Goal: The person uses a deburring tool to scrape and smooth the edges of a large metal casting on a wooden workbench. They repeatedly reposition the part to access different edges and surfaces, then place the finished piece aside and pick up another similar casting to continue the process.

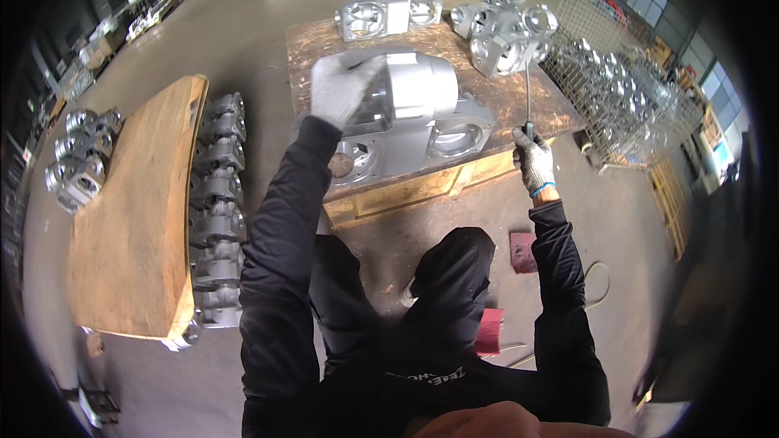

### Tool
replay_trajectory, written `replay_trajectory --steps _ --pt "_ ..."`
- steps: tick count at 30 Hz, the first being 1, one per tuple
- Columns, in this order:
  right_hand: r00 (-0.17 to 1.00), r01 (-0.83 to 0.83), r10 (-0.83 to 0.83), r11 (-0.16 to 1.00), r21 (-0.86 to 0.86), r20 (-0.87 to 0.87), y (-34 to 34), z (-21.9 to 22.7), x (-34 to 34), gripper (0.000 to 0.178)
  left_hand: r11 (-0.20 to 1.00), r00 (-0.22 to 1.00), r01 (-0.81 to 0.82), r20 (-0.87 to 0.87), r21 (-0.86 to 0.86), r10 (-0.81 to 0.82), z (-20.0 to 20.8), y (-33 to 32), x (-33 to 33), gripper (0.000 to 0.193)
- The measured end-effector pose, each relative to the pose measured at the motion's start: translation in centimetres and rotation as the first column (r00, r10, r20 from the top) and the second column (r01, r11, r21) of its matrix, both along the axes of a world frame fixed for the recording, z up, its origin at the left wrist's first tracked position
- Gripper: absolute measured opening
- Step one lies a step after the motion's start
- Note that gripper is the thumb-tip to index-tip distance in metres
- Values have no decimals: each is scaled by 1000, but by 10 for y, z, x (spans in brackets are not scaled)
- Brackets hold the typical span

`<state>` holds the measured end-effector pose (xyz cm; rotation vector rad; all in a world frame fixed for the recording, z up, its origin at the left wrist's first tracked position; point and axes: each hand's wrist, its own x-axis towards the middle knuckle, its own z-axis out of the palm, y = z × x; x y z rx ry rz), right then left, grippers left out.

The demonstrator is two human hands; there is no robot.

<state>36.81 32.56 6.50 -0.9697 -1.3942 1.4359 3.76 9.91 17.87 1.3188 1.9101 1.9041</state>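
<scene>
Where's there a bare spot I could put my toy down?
Mostly bare: the plywood board, between the castings beside its left and right edges. On the table, there's a patch by the thin rod, right of the nearest casting. It's crowded under the left hand, around the back castings and in the wire basket.

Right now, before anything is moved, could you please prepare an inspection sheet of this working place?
Surface: worn brown wooden tabletop, marked and scuffed.
Job's things: silver near casting; rear casting and right-hand casting beyond it; thin rod-shaped tool.
Clutter: two red sheets on the floor.
Hands: gloved left hand at the near casting, blurred, grip unclear; gloved right hand closed on the tool's handle.
Cables: thin looped line on the floor; cable or strip, cannot tell.
Surroundings: wire-mesh cage of castings, right; plywood panel, left.
</scene>
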Motion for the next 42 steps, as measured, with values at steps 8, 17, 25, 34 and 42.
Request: replay_trajectory --steps 8,17,25,34,42 --pt "998 -2 -2 998 -62 -69 23 -90 -20 23 874 811 -461 -327 154 486 -125 -114 -53 42" --pt "978 -17 -24 981 193 206 50 -96 -71 71 896 900 -436 -51 -84 433 -272 -110 -96 62" --pt "996 -7 -1 996 86 91 -16 -77 -23 37 892 872 -431 193 -136 451 -214 -159 -12 52" --pt "919 92 -201 946 310 339 34 -27 -72 59 773 779 -572 115 -274 617 -132 -107 -46 77" --pt "578 -208 -135 929 306 805 88 19 -147 42 461 738 -630 -297 -625 606 -134 -32 -145 80"
